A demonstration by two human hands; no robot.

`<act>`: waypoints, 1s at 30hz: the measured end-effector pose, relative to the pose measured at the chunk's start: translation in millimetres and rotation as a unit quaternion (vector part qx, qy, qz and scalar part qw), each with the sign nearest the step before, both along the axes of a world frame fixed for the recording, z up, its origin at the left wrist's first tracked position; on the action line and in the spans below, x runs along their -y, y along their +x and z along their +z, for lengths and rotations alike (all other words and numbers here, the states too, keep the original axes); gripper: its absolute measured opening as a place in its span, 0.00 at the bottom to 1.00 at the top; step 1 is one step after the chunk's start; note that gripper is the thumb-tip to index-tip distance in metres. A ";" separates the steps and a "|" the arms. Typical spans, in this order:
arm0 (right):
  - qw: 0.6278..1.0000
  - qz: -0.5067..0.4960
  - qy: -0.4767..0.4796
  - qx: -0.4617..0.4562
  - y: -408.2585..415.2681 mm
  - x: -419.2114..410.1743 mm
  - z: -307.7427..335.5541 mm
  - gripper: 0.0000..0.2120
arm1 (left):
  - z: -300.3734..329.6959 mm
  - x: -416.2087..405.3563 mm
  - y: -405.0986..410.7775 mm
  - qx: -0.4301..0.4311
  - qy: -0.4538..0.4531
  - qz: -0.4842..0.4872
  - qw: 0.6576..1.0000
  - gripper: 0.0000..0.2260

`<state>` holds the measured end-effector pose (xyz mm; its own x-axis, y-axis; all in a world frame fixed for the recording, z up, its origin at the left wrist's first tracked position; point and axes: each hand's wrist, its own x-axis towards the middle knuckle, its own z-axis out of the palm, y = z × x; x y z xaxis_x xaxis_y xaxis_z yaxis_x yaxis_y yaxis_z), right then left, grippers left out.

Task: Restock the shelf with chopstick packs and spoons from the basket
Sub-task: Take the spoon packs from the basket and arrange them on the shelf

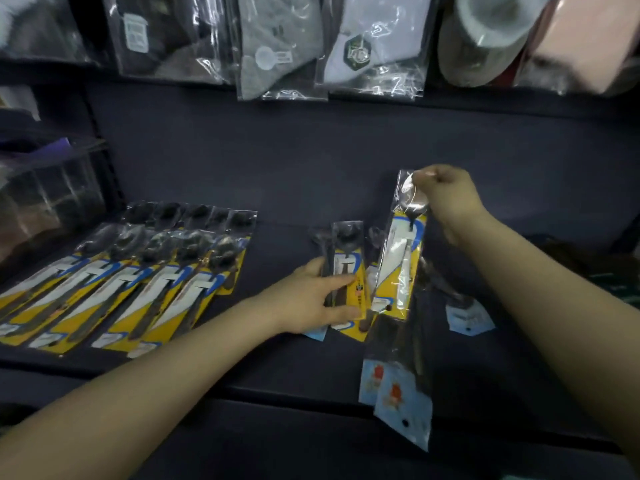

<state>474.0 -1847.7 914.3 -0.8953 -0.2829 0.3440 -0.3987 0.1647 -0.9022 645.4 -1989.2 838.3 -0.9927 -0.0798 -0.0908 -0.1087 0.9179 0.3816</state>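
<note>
My left hand rests on a small stack of yellow-carded spoon packs lying on the dark shelf, fingers curled around them. My right hand pinches the top of another yellow spoon pack and holds it upright above the shelf, just right of the stack. Long clear packs with light blue labels hang below it in the same grip or just behind; I cannot tell which. A neat row of several spoon packs lies on the shelf's left side. The basket is out of sight.
Bagged socks and other clothing hang along the rail above the shelf. Another blue-labelled pack lies on the shelf to the right. A dark wire rack stands at the left edge. The shelf's front lip runs below my arms.
</note>
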 end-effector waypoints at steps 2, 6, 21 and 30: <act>0.999 0.038 -0.035 -0.006 0.2 -3.8 8.6 0.14 | 5.3 -8.5 -4.5 -0.013 0.031 -0.011 0.999 0.23; 0.995 0.063 -0.068 0.022 12.3 8.0 4.2 0.14 | 27.3 -16.8 -9.2 -0.180 0.279 0.127 0.934 0.21; 0.958 0.111 0.264 0.035 -31.5 44.0 -55.8 0.20 | 24.9 -8.0 62.8 -0.279 0.376 0.246 0.849 0.08; 0.989 0.053 0.139 -0.009 -45.6 51.9 -43.3 0.11 | 15.6 24.6 90.0 -0.202 0.106 0.274 0.934 0.19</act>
